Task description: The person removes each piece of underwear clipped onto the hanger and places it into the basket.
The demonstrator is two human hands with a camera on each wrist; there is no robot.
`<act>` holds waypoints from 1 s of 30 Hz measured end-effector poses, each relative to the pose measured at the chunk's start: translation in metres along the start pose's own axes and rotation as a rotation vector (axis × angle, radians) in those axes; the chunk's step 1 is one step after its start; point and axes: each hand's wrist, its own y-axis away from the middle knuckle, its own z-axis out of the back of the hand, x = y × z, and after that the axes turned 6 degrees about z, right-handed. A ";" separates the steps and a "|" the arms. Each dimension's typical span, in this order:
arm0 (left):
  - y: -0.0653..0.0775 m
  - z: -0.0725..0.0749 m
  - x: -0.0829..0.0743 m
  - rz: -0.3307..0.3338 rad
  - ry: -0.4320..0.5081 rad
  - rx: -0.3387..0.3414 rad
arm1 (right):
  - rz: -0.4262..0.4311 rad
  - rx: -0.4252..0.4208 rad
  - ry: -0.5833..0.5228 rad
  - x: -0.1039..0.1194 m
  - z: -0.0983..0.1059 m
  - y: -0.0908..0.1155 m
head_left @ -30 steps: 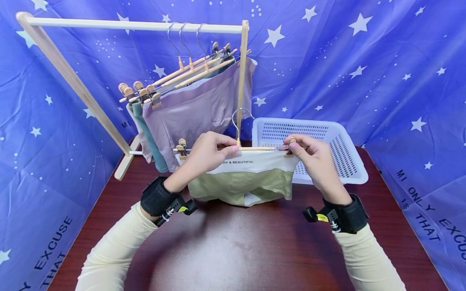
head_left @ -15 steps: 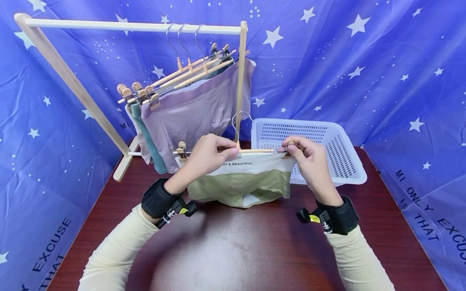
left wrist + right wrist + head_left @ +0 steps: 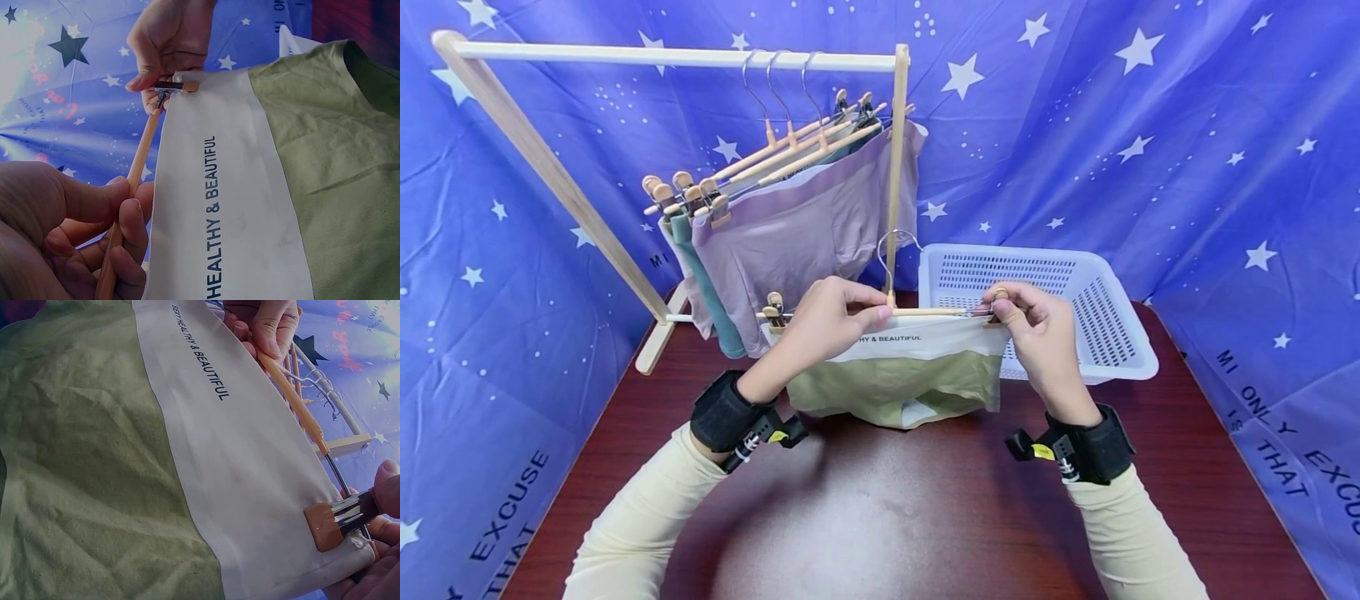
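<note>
The garment before you is olive green with a broad white waistband that bears the dark lettering SEXY HEALTHY & BEAUTIFUL. Its green cloth is lightly creased, and a small pale patch shows at an opening near the lower edge. It hangs by the waistband from a slim wooden hanger, whose metal hook rises from the middle. A right clip with a tan pad bites the waistband near its corner, and a left clip sits at the hanger's other end.

Your left hand is closed round the hanger's bar, thumb against fingers, right by the base of the hook, covering part of the waistband. Your right hand pinches the right clip between thumb and fingers. The garment hangs just below your hands, its left end reaching out past your left one, over the table; you cannot tell whether its lowest edge touches the wood.

Just behind your right hand stands a pale perforated basket, and behind your left, a lilac garment hangs on the wooden rack
</note>
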 end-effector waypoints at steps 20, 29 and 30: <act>-0.002 -0.005 0.000 -0.016 0.010 0.012 | 0.013 -0.127 -0.081 0.000 -0.004 0.006; -0.002 -0.007 -0.003 0.002 0.026 0.036 | 0.015 -0.157 -0.088 0.002 -0.002 0.008; -0.002 -0.007 -0.003 0.008 0.027 0.039 | 0.012 -0.151 -0.083 0.002 -0.001 0.008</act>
